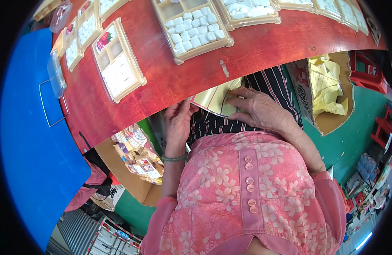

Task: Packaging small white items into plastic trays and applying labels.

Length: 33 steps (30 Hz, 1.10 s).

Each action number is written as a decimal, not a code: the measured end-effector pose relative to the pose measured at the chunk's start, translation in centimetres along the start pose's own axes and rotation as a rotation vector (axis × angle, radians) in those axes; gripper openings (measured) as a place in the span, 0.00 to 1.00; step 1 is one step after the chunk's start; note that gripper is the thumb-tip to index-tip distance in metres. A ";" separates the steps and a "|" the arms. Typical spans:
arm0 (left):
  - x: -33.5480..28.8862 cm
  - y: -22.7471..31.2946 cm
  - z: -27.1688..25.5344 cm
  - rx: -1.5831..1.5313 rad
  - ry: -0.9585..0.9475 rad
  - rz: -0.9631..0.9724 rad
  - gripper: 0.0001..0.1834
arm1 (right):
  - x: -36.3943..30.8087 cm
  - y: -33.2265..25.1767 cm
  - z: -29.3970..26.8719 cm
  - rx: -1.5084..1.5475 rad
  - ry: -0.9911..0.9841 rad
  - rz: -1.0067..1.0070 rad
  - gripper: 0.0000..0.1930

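Observation:
A pale yellow sheet [216,98] with coloured lines lies across my lap, partly under the edge of the red table. My right hand [260,109] grips its right side, thumb apart from the fingers along the near edge. At the sheet's left corner, the curled fingers of my left hand [179,117] pinch it; the table edge hides part of these fingertips. Above my hands, on the table, sits a beige compartment tray [179,58] of white pillow-shaped pieces. A smaller tray [135,82] with a strawberry picture and white contents stands to its left.
Several more filled trays [251,21] line the far side of the red table [170,91]. A cardboard box [351,102] of crumpled yellow paper stands right of my legs. Another box [115,174] of small packages is at left. A blue surface [30,127] adjoins the table.

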State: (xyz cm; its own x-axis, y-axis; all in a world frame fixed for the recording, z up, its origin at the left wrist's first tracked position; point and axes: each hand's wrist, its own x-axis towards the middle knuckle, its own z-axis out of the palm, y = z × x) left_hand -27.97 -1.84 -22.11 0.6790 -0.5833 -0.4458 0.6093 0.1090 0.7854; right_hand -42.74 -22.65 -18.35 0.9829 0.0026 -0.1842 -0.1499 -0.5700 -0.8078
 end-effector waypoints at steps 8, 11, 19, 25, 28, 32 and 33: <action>0.1 -0.1 0.8 0.268 0.012 0.151 0.08 | 2.4 -2.7 -0.6 0.204 0.293 -0.041 0.10; -0.1 0.2 0.7 0.393 -0.036 0.209 0.09 | 3.9 -3.3 -0.4 0.219 0.369 -0.136 0.09; -0.4 1.5 2.9 0.415 -0.076 0.237 0.09 | 4.3 -2.9 -0.2 0.315 0.399 -0.095 0.10; -0.3 2.2 4.5 0.533 -0.091 0.245 0.08 | 4.0 -2.4 -0.3 0.338 0.388 -0.110 0.11; -0.5 2.3 5.2 0.572 -0.109 0.265 0.07 | 4.0 -1.9 -0.2 0.352 0.386 -0.134 0.12; -1.0 2.2 5.4 0.620 -0.062 0.254 0.08 | 3.9 -1.4 0.2 0.435 0.404 -0.154 0.12; -1.0 2.1 5.4 0.632 -0.039 0.243 0.08 | 3.9 -1.4 0.3 0.437 0.407 -0.151 0.12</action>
State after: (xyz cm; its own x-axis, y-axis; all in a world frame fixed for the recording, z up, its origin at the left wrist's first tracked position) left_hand -29.58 -5.39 -17.65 0.7440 -0.6316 -0.2180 0.0763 -0.2439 0.9668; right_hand -38.71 -21.66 -18.11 0.9459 -0.3057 0.1093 0.0491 -0.1980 -0.9790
